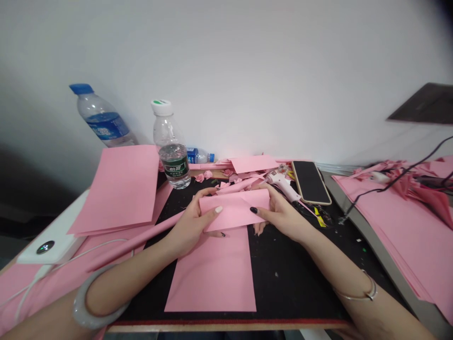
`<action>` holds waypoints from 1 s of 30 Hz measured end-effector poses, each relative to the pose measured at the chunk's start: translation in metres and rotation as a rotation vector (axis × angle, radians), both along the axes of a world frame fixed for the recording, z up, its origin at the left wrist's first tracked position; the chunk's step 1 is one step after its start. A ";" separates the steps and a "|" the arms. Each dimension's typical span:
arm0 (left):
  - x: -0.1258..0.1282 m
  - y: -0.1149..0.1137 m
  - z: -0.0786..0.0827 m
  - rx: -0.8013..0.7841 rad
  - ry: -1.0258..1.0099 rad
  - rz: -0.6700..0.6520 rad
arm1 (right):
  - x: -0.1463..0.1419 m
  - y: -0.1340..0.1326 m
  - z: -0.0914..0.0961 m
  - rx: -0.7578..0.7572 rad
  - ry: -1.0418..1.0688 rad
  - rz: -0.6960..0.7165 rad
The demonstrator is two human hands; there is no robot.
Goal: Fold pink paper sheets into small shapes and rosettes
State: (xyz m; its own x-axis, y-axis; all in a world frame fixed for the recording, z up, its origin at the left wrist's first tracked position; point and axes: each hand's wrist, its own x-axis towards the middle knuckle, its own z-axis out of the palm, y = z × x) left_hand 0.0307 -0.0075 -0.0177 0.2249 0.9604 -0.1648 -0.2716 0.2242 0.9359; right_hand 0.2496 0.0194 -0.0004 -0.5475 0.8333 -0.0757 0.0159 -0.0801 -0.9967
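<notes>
Between both hands is a folded piece of pink paper (235,205), lifted above the black mat. My left hand (193,224) grips its left end, thumb on the front face and fingers behind. On the right end, my right hand (279,212) pinches it the same way, with fingertips showing below the paper. Under the hands lies a flat pink paper strip (215,278) that reaches toward the table's front edge. A thin rolled pink paper tube (141,241) passes behind my left forearm.
Left: pink sheets (123,189), a white device with a cable (56,248), and a water bottle (173,156); a blue-capped bottle (102,118) leans at the wall. Behind the hands: a glue gun (283,185) and a phone (311,182). Right: stacked pink paper (396,236) and a black cord (368,191).
</notes>
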 end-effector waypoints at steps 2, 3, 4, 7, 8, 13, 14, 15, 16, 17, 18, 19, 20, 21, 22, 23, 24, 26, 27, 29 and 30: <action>0.001 -0.001 -0.001 -0.007 -0.013 0.017 | -0.003 -0.002 -0.003 -0.002 0.029 0.016; 0.001 -0.001 -0.002 -0.007 -0.021 0.022 | -0.004 -0.003 -0.005 0.000 0.046 0.018; 0.001 -0.002 -0.002 -0.006 -0.029 0.026 | -0.006 -0.004 -0.006 0.005 0.064 0.018; 0.002 -0.003 -0.002 0.002 -0.041 0.039 | -0.010 -0.006 -0.010 0.017 0.109 -0.010; 0.002 -0.003 -0.001 0.006 -0.037 0.042 | -0.010 -0.006 -0.012 0.018 0.117 -0.017; 0.002 -0.003 0.002 0.041 0.027 0.062 | -0.011 -0.005 -0.015 0.028 0.124 -0.019; 0.002 -0.003 0.002 0.048 0.039 0.068 | -0.011 -0.004 -0.016 0.027 0.118 -0.023; 0.002 -0.003 0.002 0.052 0.046 0.072 | -0.011 -0.004 -0.015 0.023 0.109 -0.032; 0.002 -0.003 0.003 0.055 0.049 0.072 | -0.011 -0.004 -0.015 0.018 0.100 -0.043; 0.002 -0.002 0.003 0.056 0.047 0.069 | -0.011 -0.004 -0.014 0.012 0.092 -0.053; 0.002 -0.002 0.002 0.056 0.041 0.065 | -0.011 -0.004 -0.013 0.005 0.085 -0.062; 0.002 -0.002 0.002 0.055 0.035 0.062 | -0.011 -0.004 -0.012 -0.001 0.080 -0.068; 0.002 -0.002 0.002 0.053 0.030 0.058 | -0.011 -0.004 -0.011 -0.004 0.078 -0.071; 0.002 -0.001 0.002 0.050 0.029 0.055 | -0.011 -0.004 -0.010 -0.005 0.080 -0.070; 0.002 -0.001 0.002 0.048 0.032 0.055 | -0.011 -0.004 -0.010 -0.006 0.079 -0.066; 0.001 -0.001 0.003 0.047 0.039 0.056 | -0.010 -0.003 -0.009 -0.007 0.078 -0.063; 0.001 -0.001 0.003 0.048 0.048 0.057 | -0.010 -0.003 -0.008 -0.008 0.074 -0.059; 0.001 -0.002 0.004 0.051 0.062 0.059 | -0.009 -0.003 -0.006 -0.018 0.058 -0.053; 0.001 -0.002 0.005 0.052 0.066 0.059 | -0.009 -0.002 -0.006 -0.027 0.047 -0.054; 0.002 -0.002 0.005 0.058 0.080 0.065 | -0.008 -0.002 -0.004 -0.047 0.025 -0.055; 0.002 -0.002 0.005 0.062 0.092 0.069 | -0.007 -0.002 -0.003 -0.057 0.016 -0.054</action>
State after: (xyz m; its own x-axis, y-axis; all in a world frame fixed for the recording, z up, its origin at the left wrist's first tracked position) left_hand 0.0325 -0.0092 -0.0126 0.1447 0.9820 -0.1212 -0.1968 0.1486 0.9691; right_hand 0.2423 0.0172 -0.0039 -0.5038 0.8561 -0.1152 -0.0058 -0.1367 -0.9906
